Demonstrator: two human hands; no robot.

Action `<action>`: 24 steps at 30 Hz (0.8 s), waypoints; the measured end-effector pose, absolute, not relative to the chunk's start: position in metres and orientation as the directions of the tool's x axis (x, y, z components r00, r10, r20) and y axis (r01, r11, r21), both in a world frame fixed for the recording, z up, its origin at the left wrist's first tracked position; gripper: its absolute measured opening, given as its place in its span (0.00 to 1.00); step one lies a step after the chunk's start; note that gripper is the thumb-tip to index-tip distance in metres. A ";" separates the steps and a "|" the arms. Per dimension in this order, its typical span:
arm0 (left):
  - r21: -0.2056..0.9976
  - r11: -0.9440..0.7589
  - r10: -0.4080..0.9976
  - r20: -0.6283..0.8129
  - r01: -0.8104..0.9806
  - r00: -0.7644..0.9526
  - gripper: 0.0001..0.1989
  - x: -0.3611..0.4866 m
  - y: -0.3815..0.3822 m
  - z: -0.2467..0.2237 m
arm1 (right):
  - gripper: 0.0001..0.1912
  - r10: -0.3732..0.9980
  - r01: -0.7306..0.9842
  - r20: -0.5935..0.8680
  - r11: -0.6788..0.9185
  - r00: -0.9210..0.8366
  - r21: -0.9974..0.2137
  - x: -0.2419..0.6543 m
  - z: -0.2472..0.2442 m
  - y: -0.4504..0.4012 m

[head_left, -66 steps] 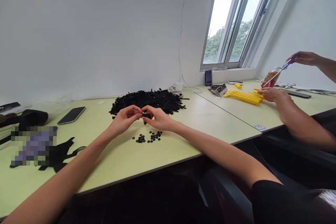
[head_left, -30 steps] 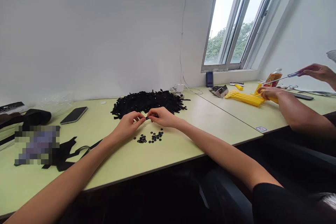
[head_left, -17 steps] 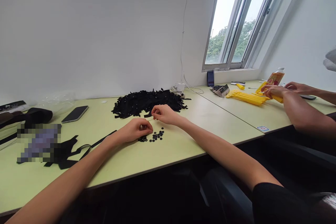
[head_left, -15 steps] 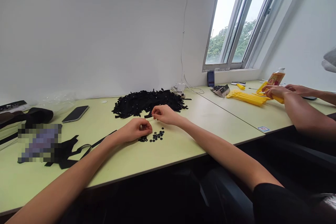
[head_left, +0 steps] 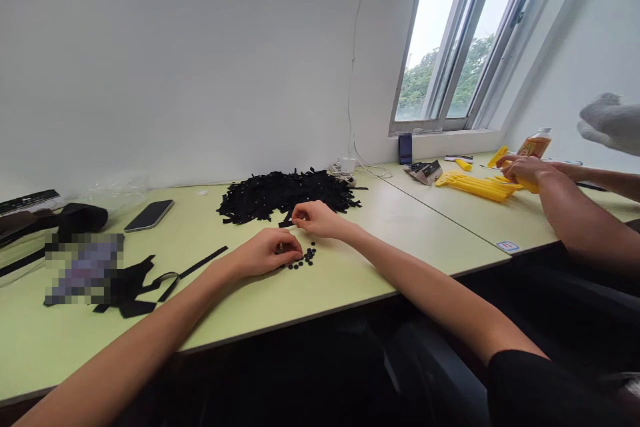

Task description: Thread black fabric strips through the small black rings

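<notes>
Black rings (head_left: pixel 303 259), small and flat, lie in a loose cluster on the pale green tabletop (head_left: pixel 345 273), just beside the left hand (head_left: pixel 265 253). That hand rests on the tabletop with its fingers curled, covering the near edge of the cluster, so any rings beneath it are hidden. Its fingertips are out of sight, and whether they are clamped on a ring I cannot tell.

The right hand (head_left: pixel 317 220) sits between the rings and a wide heap of black strips (head_left: pixel 285 197), its thumb and forefinger drawn close together. A short black scrap (head_left: pixel 286 223) lies just under those fingers, but at this size I cannot tell whether it is pinched or lying loose at the heap's edge.

Farther left, a black cut-out (head_left: pixel 135 287) with a thin strap (head_left: pixel 200 262) runs out from under a pixelated patch (head_left: pixel 85 270), which hides whatever lies there. A dark phone (head_left: pixel 149 215) lies beyond it.

At the far right, a co-worker's nearer hand (head_left: pixel 517 169) is at yellow plastic pieces (head_left: pixel 477 187), close to a bottle with an orange label (head_left: pixel 534 145). The co-worker's farther hand (head_left: pixel 565 169) is just behind it. A blurred gray object (head_left: pixel 610 123) hangs at the right edge, too unclear to name.
</notes>
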State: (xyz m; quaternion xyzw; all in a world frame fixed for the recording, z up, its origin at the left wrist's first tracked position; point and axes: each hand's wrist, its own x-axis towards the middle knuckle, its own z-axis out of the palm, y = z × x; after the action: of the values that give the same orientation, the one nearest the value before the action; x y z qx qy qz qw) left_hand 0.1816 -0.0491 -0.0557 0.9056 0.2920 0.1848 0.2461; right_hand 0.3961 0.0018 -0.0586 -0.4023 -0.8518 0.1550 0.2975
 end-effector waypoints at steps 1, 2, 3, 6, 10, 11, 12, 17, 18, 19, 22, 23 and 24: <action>0.547 -0.711 0.620 0.193 0.441 0.760 0.13 0.181 -0.050 -0.054 | 0.06 0.780 0.595 0.378 0.625 -0.499 -0.506 0.396 -0.058 0.001; 0.542 -0.713 0.620 0.193 0.445 0.760 0.14 0.181 -0.050 -0.052 | 0.06 0.783 0.597 0.373 0.621 -0.497 -0.508 0.396 -0.058 0.001; 0.540 -0.714 0.619 0.188 0.446 0.762 0.14 0.180 -0.051 -0.051 | 0.06 0.788 0.601 0.368 0.615 -0.494 -0.511 0.396 -0.058 0.000; 0.540 -0.712 0.611 0.162 0.449 0.775 0.12 0.177 -0.052 -0.047 | 0.05 0.799 0.615 0.358 0.601 -0.483 -0.511 0.396 -0.057 -0.001; 0.525 -0.714 0.615 0.155 0.463 0.773 0.12 0.175 -0.050 -0.046 | 0.06 0.799 0.618 0.351 0.600 -0.487 -0.508 0.395 -0.056 -0.002; 0.524 -0.713 0.617 0.155 0.466 0.771 0.11 0.175 -0.049 -0.046 | 0.06 0.798 0.614 0.351 0.602 -0.490 -0.511 0.395 -0.056 -0.003; 0.525 -0.712 0.619 0.156 0.467 0.769 0.11 0.176 -0.049 -0.047 | 0.07 0.796 0.609 0.351 0.604 -0.493 -0.514 0.395 -0.056 -0.003; 0.604 -0.666 0.636 0.153 0.438 0.756 0.09 0.177 -0.049 -0.051 | 0.08 0.790 0.590 0.360 0.611 -0.496 -0.528 0.395 -0.058 -0.001; 0.623 -0.653 0.644 0.156 0.431 0.749 0.08 0.177 -0.048 -0.052 | 0.08 0.794 0.589 0.358 0.605 -0.491 -0.535 0.395 -0.059 0.000; 0.634 -0.646 0.653 0.170 0.425 0.738 0.08 0.177 -0.048 -0.053 | 0.08 0.797 0.587 0.355 0.602 -0.489 -0.542 0.395 -0.060 0.002; 0.612 -0.665 0.699 0.309 0.428 0.645 0.10 0.175 -0.043 -0.054 | 0.07 0.775 0.558 0.352 0.626 -0.525 -0.545 0.394 -0.063 0.004; 0.599 -0.670 0.719 0.376 0.439 0.585 0.11 0.174 -0.041 -0.054 | 0.06 0.762 0.545 0.355 0.640 -0.542 -0.541 0.394 -0.063 0.004; 0.591 -0.667 0.738 0.439 0.453 0.513 0.12 0.173 -0.038 -0.053 | 0.06 0.747 0.530 0.361 0.656 -0.559 -0.537 0.394 -0.063 0.003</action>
State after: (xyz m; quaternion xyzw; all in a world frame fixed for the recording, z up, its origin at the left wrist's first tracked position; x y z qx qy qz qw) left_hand 0.1725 -0.0382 -0.0528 0.8450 0.3524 0.3455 0.2057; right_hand 0.3936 0.0029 -0.0630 -0.3699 -0.8627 0.1871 0.2897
